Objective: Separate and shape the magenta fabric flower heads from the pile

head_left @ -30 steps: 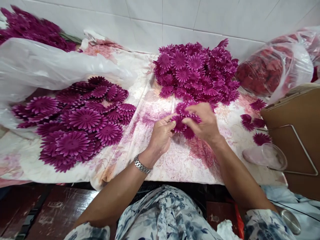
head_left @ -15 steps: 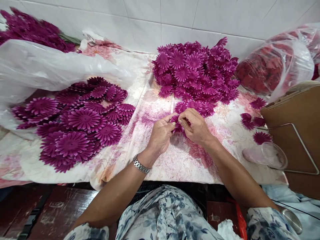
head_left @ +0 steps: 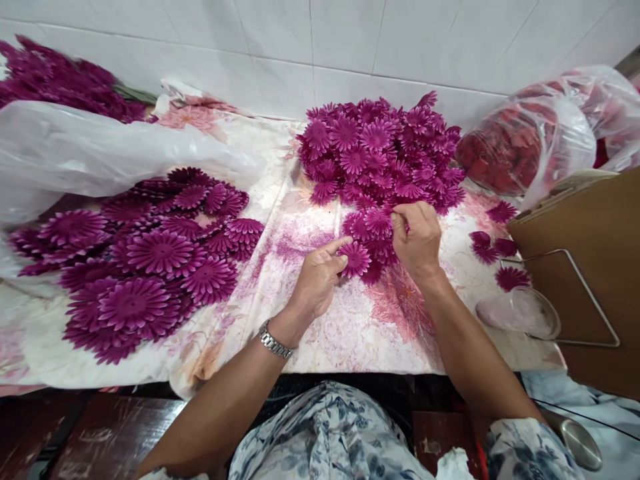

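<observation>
My left hand [head_left: 319,273] pinches a small purple artificial flower [head_left: 355,259] by its edge, between thumb and fingers. Its face is turned up toward me. To the right, my right hand [head_left: 419,239] is closed in a pinch at the front edge of the flower heap; whatever its fingertips hold is hidden. Small purple flowers [head_left: 379,222] lie directly between and behind both hands. Beyond them rises the large heap of purple flowers [head_left: 375,137]. Larger purple petal layers [head_left: 160,252] are stacked on the left of the cloth.
White plastic sheeting [head_left: 100,147] borders the left stacks. Red flowers fill a clear bag [head_left: 570,143] at back right. A plastic cup [head_left: 519,312], a bent wire stand [head_left: 595,300] and a cardboard box [head_left: 590,260] stand at right. A stained floral cloth [head_left: 310,343] covers the table.
My right hand has moved away from the left, up and to the right toward the heap. The small flower in my left hand now shows its face. The view has shifted slightly.
</observation>
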Tool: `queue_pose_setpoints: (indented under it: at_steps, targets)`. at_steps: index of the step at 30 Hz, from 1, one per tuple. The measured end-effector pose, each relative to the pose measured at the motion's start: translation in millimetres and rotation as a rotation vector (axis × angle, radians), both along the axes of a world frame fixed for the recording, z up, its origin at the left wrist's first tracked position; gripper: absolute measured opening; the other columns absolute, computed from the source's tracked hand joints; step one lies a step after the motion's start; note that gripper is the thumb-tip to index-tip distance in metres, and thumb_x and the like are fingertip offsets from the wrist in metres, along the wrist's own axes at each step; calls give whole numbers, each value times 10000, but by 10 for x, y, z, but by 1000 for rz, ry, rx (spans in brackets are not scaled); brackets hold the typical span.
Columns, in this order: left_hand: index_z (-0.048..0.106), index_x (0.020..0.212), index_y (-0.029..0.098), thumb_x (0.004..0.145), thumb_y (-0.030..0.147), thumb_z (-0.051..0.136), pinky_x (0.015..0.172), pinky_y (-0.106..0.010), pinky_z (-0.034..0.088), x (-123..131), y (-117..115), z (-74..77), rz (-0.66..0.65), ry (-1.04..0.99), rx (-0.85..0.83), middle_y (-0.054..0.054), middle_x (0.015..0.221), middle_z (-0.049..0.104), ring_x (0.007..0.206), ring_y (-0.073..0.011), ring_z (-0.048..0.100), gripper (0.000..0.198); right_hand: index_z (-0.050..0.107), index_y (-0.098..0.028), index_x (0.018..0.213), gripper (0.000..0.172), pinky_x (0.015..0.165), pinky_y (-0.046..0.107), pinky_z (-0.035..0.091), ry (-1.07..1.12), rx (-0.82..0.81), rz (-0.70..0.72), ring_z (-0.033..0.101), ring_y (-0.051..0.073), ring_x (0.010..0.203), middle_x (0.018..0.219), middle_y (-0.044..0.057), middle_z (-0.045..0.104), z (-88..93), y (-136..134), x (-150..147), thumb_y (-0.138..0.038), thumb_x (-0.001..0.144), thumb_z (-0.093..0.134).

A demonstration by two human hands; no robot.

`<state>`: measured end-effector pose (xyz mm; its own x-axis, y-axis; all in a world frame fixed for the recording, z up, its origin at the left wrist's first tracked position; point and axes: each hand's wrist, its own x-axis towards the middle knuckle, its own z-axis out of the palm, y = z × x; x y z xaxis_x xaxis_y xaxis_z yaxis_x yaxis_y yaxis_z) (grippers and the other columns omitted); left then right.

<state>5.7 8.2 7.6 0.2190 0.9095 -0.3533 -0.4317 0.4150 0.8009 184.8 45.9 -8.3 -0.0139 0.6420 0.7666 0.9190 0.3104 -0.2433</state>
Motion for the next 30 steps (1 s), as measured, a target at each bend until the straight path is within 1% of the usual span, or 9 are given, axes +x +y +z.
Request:
queue_pose_setpoints:
  at_steps: [3, 5, 10, 12, 19, 22, 25, 27, 30]
  targets:
    - [654, 1020, 104, 617, 128, 671, 485, -211, 391, -13, 17, 17, 47, -21, -10, -17, 629, 647, 528, -96, 555, 404, 638, -193, 862, 116, 729, 364, 412, -46, -27, -127, 495, 210, 802, 802, 62, 570, 69, 19, 218, -258, 839, 545]
    - [656, 996, 122, 618, 121, 664, 516, -221, 418, -19, 33, 6, 78, -46, -5, -21, 672, 662, 561, -103, 577, 378, 642, -202, 904, 133, 750, 374, 427, -22, -5, -86, 513, 212, 826, 829, 62, 583, 136, -23, 214, -280, 834, 560]
    - [674, 977, 144, 619, 105, 668, 541, -198, 415, -11, 39, -32, 90, -102, 37, -4, 680, 651, 584, -81, 563, 360, 623, -179, 907, 155, 713, 310, 469, 6, -216, 446, 551, 171, 813, 839, 54, 608, 181, -179, -156, -312, 837, 583]
    - [684, 956, 136, 603, 99, 679, 538, -184, 403, 6, 25, -35, 62, -122, 41, 4, 666, 638, 589, -73, 553, 355, 614, -165, 865, 140, 696, 288, 459, -27, -307, 563, 539, 158, 781, 801, 48, 586, 125, -207, -278, -298, 841, 579]
    - [710, 894, 136, 581, 87, 681, 495, -169, 335, 50, -2, -35, 67, -85, 80, 50, 518, 552, 489, -39, 427, 318, 565, -187, 684, 228, 651, 296, 381, -99, -168, 386, 498, 147, 658, 650, 21, 566, 4, -169, -324, -238, 887, 473]
    - [695, 974, 132, 596, 90, 659, 483, -181, 313, 33, 8, -30, 91, -47, 76, 48, 510, 555, 470, -43, 422, 382, 581, -180, 679, 237, 639, 301, 376, -44, -60, 117, 487, 155, 656, 639, 30, 559, 29, -92, -129, -229, 882, 469]
    - [678, 1015, 120, 602, 89, 642, 493, -187, 318, 14, 16, -18, 105, -41, 59, 26, 560, 596, 495, -52, 458, 416, 648, -171, 852, 154, 722, 352, 389, -84, -32, -120, 518, 207, 797, 814, 78, 617, 83, -35, 104, -295, 839, 556]
    - [672, 1026, 117, 611, 82, 629, 501, -190, 325, 6, 20, -15, 108, -38, 48, 27, 564, 589, 500, -55, 461, 419, 639, -168, 993, 257, 780, 383, 397, -93, -14, -108, 523, 235, 894, 938, 101, 622, 123, -42, 146, -338, 802, 615]
    - [675, 1014, 126, 626, 74, 611, 532, -200, 349, 2, 29, -25, 116, -54, 61, 15, 617, 606, 547, -66, 484, 397, 627, -173, 973, 244, 764, 346, 428, -62, -42, 212, 539, 200, 862, 880, 70, 628, 141, -108, -23, -352, 808, 620]
